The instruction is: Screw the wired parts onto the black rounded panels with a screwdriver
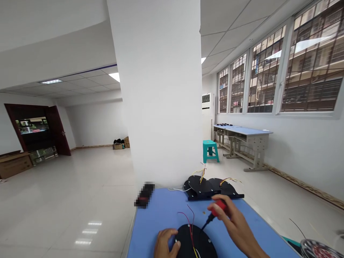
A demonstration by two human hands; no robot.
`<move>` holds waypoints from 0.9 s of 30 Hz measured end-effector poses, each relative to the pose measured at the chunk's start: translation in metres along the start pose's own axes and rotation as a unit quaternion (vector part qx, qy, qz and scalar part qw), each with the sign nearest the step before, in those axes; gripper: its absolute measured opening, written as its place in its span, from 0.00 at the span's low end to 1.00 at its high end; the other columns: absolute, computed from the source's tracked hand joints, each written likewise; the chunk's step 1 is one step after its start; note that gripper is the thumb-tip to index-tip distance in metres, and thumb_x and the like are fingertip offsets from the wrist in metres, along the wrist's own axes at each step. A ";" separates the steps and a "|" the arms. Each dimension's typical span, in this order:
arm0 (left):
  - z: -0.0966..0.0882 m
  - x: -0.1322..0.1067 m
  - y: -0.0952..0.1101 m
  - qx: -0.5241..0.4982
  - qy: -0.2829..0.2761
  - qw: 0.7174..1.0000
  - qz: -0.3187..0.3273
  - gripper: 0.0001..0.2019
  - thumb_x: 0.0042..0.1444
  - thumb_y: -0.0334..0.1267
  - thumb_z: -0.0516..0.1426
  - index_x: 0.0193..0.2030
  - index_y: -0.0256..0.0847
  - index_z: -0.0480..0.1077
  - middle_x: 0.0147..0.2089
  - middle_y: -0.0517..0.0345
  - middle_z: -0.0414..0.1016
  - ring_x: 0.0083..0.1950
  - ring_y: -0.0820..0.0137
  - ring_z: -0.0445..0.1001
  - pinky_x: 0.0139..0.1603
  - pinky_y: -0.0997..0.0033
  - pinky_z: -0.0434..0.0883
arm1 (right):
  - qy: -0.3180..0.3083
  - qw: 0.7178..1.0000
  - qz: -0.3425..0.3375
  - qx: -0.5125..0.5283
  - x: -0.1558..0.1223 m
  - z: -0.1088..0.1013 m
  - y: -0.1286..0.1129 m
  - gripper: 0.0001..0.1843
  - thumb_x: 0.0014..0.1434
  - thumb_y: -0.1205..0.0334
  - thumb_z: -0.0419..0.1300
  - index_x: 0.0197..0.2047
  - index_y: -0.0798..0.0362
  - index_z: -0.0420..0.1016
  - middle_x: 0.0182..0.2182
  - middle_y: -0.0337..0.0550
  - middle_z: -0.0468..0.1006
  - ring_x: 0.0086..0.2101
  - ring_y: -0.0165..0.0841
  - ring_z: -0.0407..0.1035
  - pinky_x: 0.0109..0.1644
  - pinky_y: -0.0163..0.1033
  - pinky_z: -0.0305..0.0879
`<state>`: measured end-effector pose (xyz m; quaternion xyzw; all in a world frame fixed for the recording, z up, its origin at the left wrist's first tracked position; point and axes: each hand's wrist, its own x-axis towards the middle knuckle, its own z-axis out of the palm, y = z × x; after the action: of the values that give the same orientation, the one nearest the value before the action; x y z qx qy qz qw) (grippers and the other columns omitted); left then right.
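A black round disc [197, 238] with screws around its rim lies on the blue tabletop; red, yellow and white wires rise from it. My left hand [165, 244] grips the disc's left edge with curved fingers and thumb. In my right hand [231, 216] is a screwdriver [212, 216] with a red and black handle, held at a slant. Its dark shaft points down and left, with the tip at the disc's upper right part. Whether the tip sits in a screw cannot be made out.
More black plates [201, 186] with wires are stacked at the table's back edge, by a white pillar [161, 93]. A pixelated dark object [145, 195] lies at back left. Wire spools [317, 248] stand at lower right. Beyond are a teal stool [210, 150] and desks [244, 130].
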<state>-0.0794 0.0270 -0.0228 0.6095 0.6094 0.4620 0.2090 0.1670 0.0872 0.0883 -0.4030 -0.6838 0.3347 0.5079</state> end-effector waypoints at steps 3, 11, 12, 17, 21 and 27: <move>0.013 0.021 0.010 0.005 -0.041 0.999 -0.020 0.16 0.46 0.30 0.59 0.44 0.38 0.76 0.48 0.48 0.78 0.53 0.60 0.73 0.59 0.61 0.67 | -0.089 0.988 -0.068 -0.103 0.020 0.025 -0.015 0.15 0.65 0.47 0.48 0.47 0.48 0.63 0.30 0.39 0.77 0.30 0.35 0.72 0.35 0.38 0.66; 0.033 0.044 0.019 0.006 -0.118 0.992 -0.046 0.20 0.42 0.29 0.59 0.46 0.35 0.75 0.49 0.48 0.74 0.54 0.59 0.70 0.60 0.62 0.63 | -0.143 0.965 -0.107 -0.194 0.039 0.056 -0.017 0.09 0.65 0.57 0.48 0.46 0.48 0.64 0.30 0.37 0.74 0.31 0.34 0.68 0.38 0.39 0.63; 0.033 0.045 0.018 0.004 -0.125 0.991 -0.047 0.21 0.43 0.30 0.59 0.47 0.35 0.74 0.50 0.48 0.74 0.55 0.59 0.69 0.61 0.62 0.63 | -0.146 0.964 -0.106 -0.198 0.041 0.056 -0.017 0.09 0.65 0.57 0.48 0.46 0.48 0.63 0.31 0.38 0.74 0.32 0.34 0.68 0.39 0.39 0.63; 0.033 0.046 0.010 -0.004 -0.149 0.988 -0.041 0.26 0.45 0.33 0.58 0.55 0.35 0.71 0.53 0.47 0.72 0.58 0.58 0.67 0.62 0.62 0.60 | -0.162 0.957 -0.104 -0.218 0.049 0.053 -0.017 0.08 0.65 0.59 0.48 0.47 0.48 0.63 0.31 0.38 0.74 0.32 0.35 0.68 0.39 0.40 0.63; 0.033 0.050 0.011 0.029 -0.175 0.984 -0.014 0.25 0.47 0.35 0.59 0.54 0.39 0.71 0.52 0.48 0.74 0.57 0.57 0.67 0.61 0.58 0.61 | -0.169 0.953 -0.104 -0.230 0.055 0.052 -0.014 0.07 0.66 0.60 0.49 0.46 0.49 0.63 0.30 0.37 0.73 0.31 0.34 0.67 0.38 0.39 0.63; 0.035 0.054 0.014 0.063 -0.206 0.977 0.013 0.20 0.49 0.39 0.58 0.52 0.42 0.72 0.51 0.50 0.75 0.55 0.55 0.67 0.56 0.54 0.62 | -0.176 0.948 -0.114 -0.237 0.057 0.051 -0.015 0.07 0.66 0.63 0.50 0.47 0.49 0.63 0.32 0.38 0.74 0.32 0.33 0.68 0.38 0.37 0.63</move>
<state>-0.0525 0.0863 -0.0114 0.7112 0.5733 0.2902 0.2853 0.1051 0.1294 0.1120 -0.3656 -0.8636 0.1680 0.3039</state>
